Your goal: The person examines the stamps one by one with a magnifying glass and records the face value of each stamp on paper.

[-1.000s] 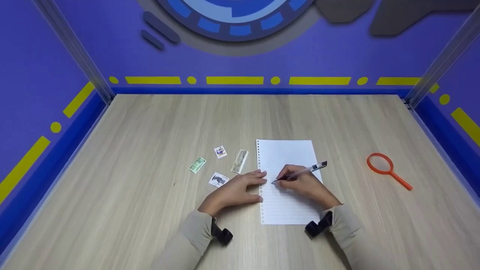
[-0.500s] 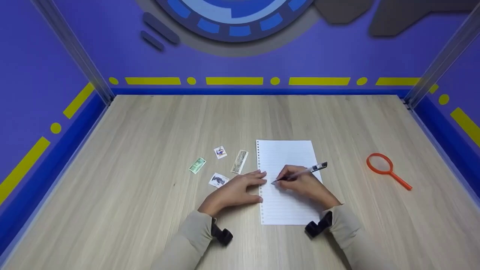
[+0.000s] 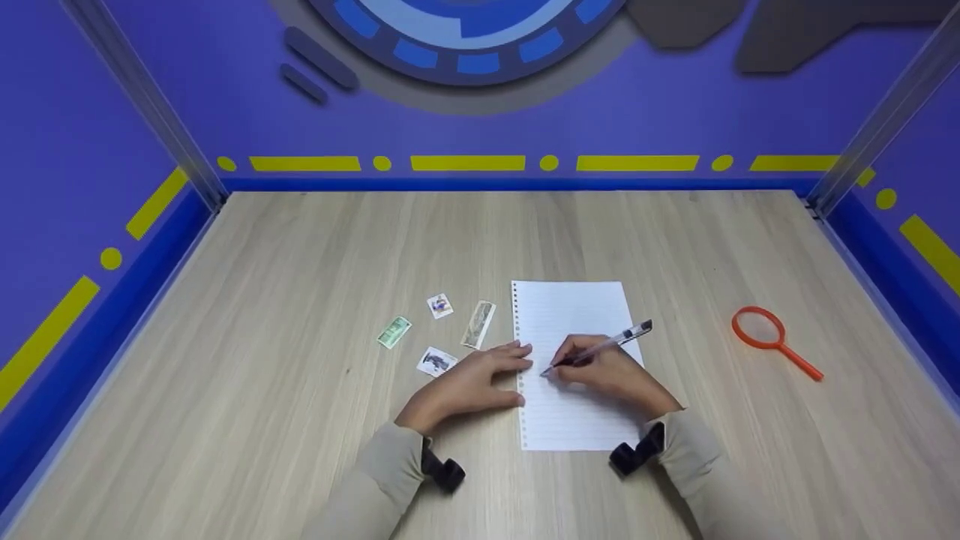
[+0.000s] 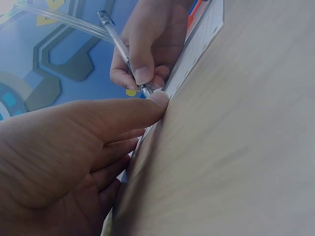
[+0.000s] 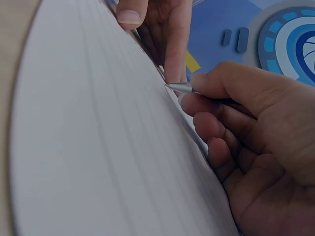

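Note:
A lined sheet of paper with punched holes down its left side lies on the wooden table. My right hand pinches a clear pen with a dark cap end, its tip at the paper near the left margin. In the right wrist view the pen's silver tip meets the page. My left hand rests with extended fingers on the sheet's left edge. Its thumb lies at the paper's border in the left wrist view. Any writing is too faint to make out.
Left of the paper lie several stamps: a green one, a small one, a long one and one partly behind the left hand. An orange magnifying glass lies at right. Blue panels wall the table.
My right hand and the pen have shifted slightly down the page, toward me. The left hand keeps its place on the paper's edge.

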